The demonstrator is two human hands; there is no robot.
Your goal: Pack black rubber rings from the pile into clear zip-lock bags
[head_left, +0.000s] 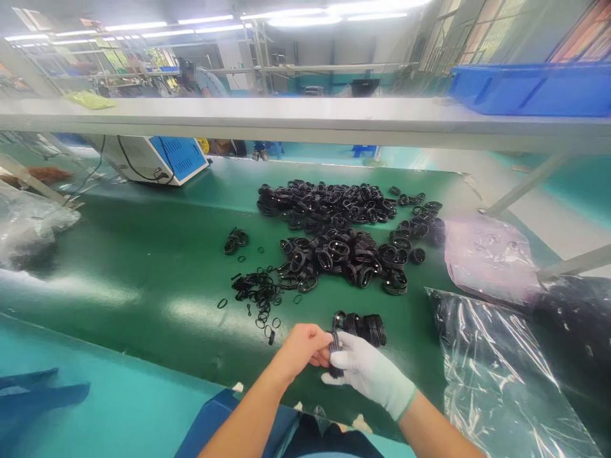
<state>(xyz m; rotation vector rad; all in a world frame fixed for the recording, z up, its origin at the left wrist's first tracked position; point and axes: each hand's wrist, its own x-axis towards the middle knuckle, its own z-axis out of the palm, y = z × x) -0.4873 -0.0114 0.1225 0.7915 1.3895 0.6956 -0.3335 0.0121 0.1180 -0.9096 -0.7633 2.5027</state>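
My bare left hand [305, 346] and my white-gloved right hand [365, 369] meet near the front edge of the green belt [143, 267]. Both close on a bundle of black coiled cable [335, 346] held between them. Just beyond the hands lies a short row of bundled black coils [365, 327]. Farther back a large heap of black coils [334, 235] spreads over the belt. Small black rubber bands [258, 292] lie scattered to the left of the heap.
A clear plastic bag [496, 375] lies at the right, with a pinkish bag [487, 254] behind it. A white and blue machine [157, 158] stands at the back left. A grey shelf [305, 117] crosses overhead, carrying a blue bin [529, 89]. Another person sits far behind.
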